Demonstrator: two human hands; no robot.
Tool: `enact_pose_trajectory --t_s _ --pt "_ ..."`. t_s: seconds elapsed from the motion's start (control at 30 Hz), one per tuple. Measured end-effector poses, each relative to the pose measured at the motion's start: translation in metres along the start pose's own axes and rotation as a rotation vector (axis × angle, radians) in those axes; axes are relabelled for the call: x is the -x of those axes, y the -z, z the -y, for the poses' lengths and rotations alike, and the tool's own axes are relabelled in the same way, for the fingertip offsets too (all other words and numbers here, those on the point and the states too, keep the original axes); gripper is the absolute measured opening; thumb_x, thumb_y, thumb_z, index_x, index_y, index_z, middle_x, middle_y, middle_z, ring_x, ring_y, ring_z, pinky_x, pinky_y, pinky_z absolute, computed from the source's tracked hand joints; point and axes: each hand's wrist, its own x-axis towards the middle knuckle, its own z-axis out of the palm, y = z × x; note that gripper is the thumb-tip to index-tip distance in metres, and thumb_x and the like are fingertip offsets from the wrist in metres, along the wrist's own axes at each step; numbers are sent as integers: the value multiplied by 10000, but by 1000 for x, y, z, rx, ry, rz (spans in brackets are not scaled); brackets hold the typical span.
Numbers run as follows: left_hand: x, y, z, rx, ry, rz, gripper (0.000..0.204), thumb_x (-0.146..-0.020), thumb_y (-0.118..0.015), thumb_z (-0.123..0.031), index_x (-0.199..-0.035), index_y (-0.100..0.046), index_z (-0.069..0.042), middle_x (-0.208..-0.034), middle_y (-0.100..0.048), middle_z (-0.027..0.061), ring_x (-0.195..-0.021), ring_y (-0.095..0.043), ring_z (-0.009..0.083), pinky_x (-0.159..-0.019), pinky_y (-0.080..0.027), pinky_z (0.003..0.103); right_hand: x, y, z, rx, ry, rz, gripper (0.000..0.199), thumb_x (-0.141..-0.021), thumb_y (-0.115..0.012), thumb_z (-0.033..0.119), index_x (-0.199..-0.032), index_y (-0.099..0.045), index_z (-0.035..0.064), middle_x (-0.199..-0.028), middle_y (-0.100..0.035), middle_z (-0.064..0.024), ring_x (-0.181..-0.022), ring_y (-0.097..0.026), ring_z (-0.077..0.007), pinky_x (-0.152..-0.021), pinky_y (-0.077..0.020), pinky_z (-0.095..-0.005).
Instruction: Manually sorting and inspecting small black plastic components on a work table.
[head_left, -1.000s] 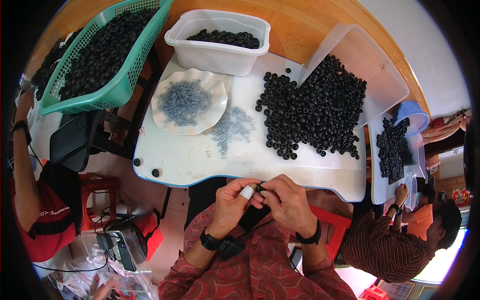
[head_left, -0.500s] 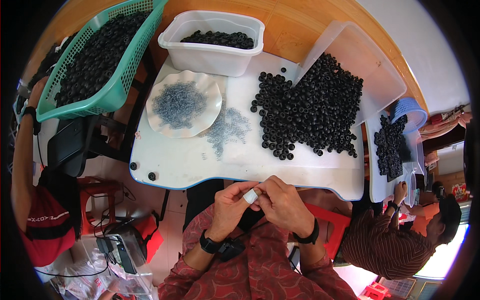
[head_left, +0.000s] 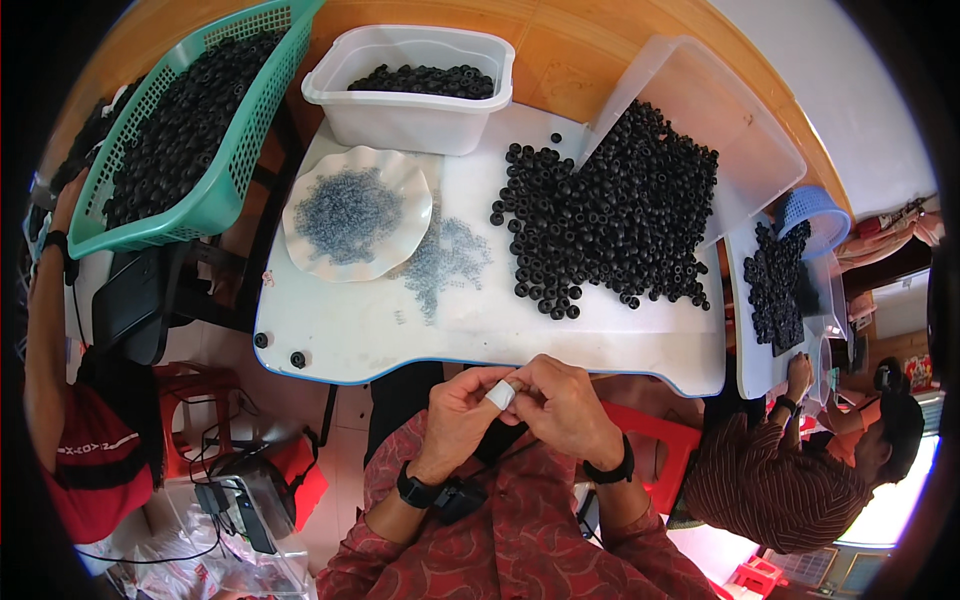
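Both hands meet just off the near edge of the white tabletop (head_left: 560, 340), above the person's lap; the left hand (head_left: 462, 405), one finger wrapped in white tape, is curled with its fingers (head_left: 497, 392) pinched together against the right hand (head_left: 568, 405), whose fingers are likewise closed; whatever small piece sits between them is hidden, so I cannot tell what they grip; farther off on the tabletop lies a broad heap of black rings (head_left: 610, 215), with a scalloped white plate (head_left: 300, 215) of small grey parts to its left, a white tub (head_left: 410, 110) beyond, and a green basket (head_left: 215, 195) far left.
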Motion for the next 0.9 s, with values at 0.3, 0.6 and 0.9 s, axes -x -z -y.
enact_pose_trajectory --t_s 0.3,0.6,0.9 --pt "-2 7 5 158 -25 154 297 -985 -537 -47 -1262 -595 43 -1088 -666 135 -932 -666 177 -796 -602 329 -3 15 16 -52 -67 -78 61 -781 -643 -31 -838 -647 -8 -776 -629 -132 -643 -652 -234 -578 -521 -328" --pt "-3 7 7 341 -7 116 303 -956 -541 31 -1253 -603 36 -1092 -658 126 -946 -671 189 -854 -593 312 0 8 11 -50 -1 -140 160 -790 -689 -42 -945 -696 -4 -800 -642 -91 -654 -636 -157 -578 -498 -274" --pt "-4 6 7 333 -39 81 300 -947 -578 -3 -1243 -605 37 -1072 -662 123 -942 -679 210 -835 -606 346 11 -10 -3 -308 -108 -242 157 -870 -667 -23 -1022 -694 1 -900 -648 -83 -783 -656 -157 -679 -525 -256"
